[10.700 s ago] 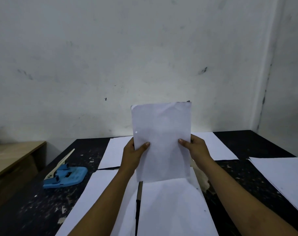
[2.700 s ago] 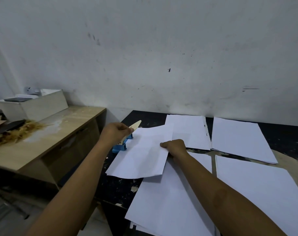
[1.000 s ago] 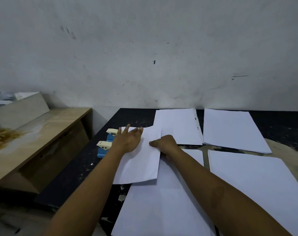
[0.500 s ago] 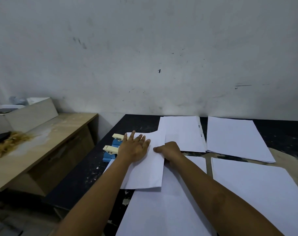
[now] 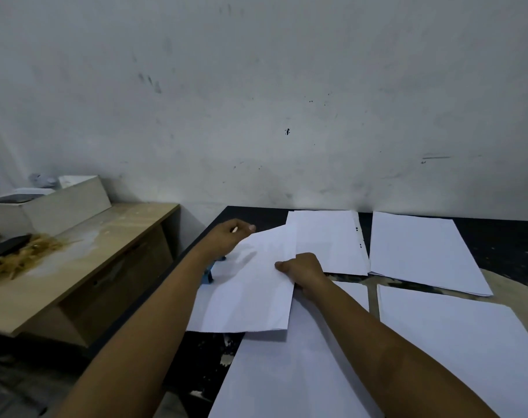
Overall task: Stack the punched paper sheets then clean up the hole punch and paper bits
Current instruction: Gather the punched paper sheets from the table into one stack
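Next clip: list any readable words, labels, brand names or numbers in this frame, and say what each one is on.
None can be read.
Paper sheets: blank white; one pile shows only punched holes along its edge.
Hole punch: mostly hidden under the left hand and the sheet that the right hand holds; no label shows.
Wall: scuffs and spots, no writing.

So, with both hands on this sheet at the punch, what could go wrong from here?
1. The left hand covers the blue hole punch, so the holes may land off line if the loose white paper sheet slips.
2. The right hand pinches only one edge; the sheet may crease.
3. The sheet's near left corner overhangs the black table edge and could be knocked.
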